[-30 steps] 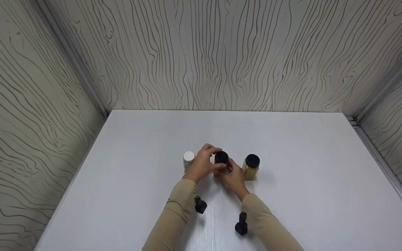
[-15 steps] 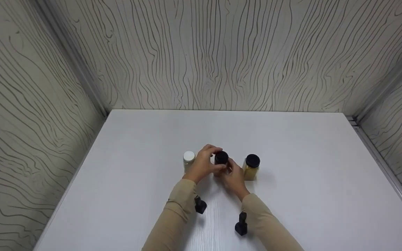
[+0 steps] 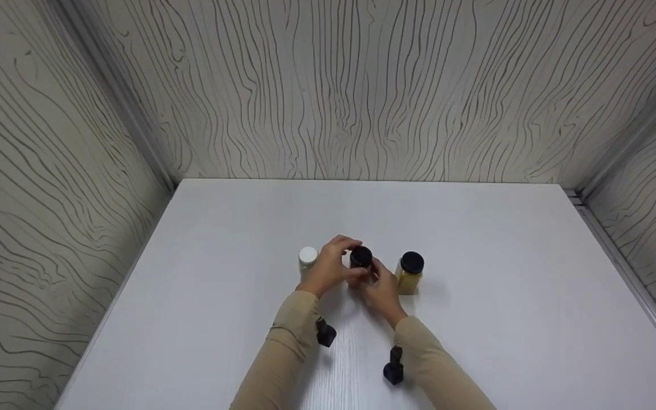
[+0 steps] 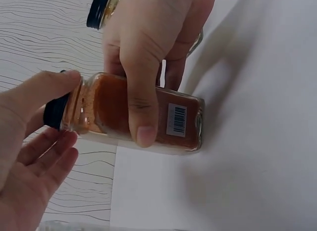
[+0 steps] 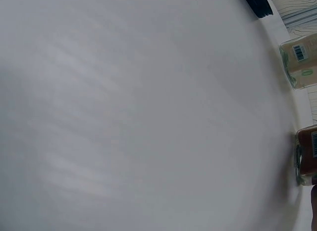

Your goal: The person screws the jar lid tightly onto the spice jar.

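The left hand [image 3: 328, 267] holds the black lid [image 4: 55, 111] of a jar of reddish-brown powder [image 4: 111, 104], thumb and fingers set on opposite sides of it, while the right hand [image 3: 382, 293] grips the glass body below, its thumb lying across the front face beside a barcode label [image 4: 176, 120]. The jar is upright in the middle of a row of three on the white table [image 3: 493, 267]; whether its base touches the tabletop is hard to tell. A jar with a white lid [image 3: 308, 256] stands just beside the left hand, partly covered by it, and the right wrist view shows pale contents in the jar on that side, with a barcode and a green mark. Just beyond the right hand, a jar of yellow contents [image 3: 409, 283] stands upright under its own black cap. Both arms wear tan sleeves [image 3: 279, 353], each with a small black block [image 3: 394, 367] at the wrist. Wood-grain patterned walls [image 3: 328, 85] rise behind the table and along both sides.
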A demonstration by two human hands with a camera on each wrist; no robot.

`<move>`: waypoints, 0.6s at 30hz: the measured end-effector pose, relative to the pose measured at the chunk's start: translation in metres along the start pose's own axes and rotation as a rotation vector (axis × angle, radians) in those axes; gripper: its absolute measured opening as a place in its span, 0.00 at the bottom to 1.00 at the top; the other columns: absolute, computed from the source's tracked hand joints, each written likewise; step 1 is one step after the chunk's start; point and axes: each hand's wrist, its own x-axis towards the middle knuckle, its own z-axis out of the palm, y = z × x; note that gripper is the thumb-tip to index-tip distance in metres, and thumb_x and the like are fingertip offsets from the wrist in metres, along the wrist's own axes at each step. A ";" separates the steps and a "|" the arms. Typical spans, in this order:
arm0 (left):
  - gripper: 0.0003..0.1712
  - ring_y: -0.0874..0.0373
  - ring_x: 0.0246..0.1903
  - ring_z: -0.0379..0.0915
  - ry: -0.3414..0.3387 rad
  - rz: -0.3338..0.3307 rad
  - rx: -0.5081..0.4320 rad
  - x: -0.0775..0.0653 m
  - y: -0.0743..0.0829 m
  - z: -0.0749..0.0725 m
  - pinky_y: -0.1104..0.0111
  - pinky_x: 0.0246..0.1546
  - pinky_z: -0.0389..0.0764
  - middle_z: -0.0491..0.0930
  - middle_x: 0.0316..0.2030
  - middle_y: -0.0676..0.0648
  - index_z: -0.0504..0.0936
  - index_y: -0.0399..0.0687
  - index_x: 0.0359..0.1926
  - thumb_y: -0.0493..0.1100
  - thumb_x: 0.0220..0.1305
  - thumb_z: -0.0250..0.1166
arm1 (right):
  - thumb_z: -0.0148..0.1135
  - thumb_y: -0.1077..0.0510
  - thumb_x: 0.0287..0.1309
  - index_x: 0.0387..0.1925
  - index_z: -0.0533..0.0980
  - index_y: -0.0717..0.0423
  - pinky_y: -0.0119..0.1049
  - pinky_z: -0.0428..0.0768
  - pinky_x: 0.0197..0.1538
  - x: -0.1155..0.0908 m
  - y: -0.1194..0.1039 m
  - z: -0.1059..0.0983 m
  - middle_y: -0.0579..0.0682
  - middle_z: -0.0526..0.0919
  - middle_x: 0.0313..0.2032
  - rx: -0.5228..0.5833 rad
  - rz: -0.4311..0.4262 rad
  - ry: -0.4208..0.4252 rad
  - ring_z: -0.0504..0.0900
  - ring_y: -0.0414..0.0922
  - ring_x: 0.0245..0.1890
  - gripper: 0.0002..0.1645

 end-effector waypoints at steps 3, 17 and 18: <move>0.30 0.49 0.52 0.77 0.010 -0.010 0.009 0.000 0.000 0.000 0.61 0.56 0.81 0.78 0.51 0.40 0.78 0.37 0.56 0.41 0.52 0.74 | 0.73 0.60 0.48 0.55 0.73 0.68 0.50 0.79 0.61 0.000 0.000 0.000 0.67 0.82 0.52 -0.001 0.024 0.000 0.80 0.59 0.57 0.33; 0.29 0.47 0.56 0.76 -0.034 0.020 -0.033 -0.002 -0.002 -0.004 0.60 0.59 0.80 0.79 0.54 0.39 0.76 0.35 0.57 0.37 0.54 0.72 | 0.72 0.62 0.48 0.57 0.72 0.68 0.50 0.78 0.62 0.002 0.002 -0.002 0.68 0.80 0.54 -0.015 0.027 -0.029 0.79 0.60 0.58 0.34; 0.30 0.47 0.55 0.76 -0.029 0.015 -0.028 -0.002 -0.003 -0.004 0.60 0.59 0.80 0.79 0.54 0.39 0.76 0.36 0.57 0.38 0.54 0.72 | 0.72 0.62 0.48 0.58 0.71 0.69 0.51 0.78 0.62 0.002 0.003 -0.002 0.68 0.79 0.55 -0.014 0.029 -0.032 0.78 0.61 0.58 0.35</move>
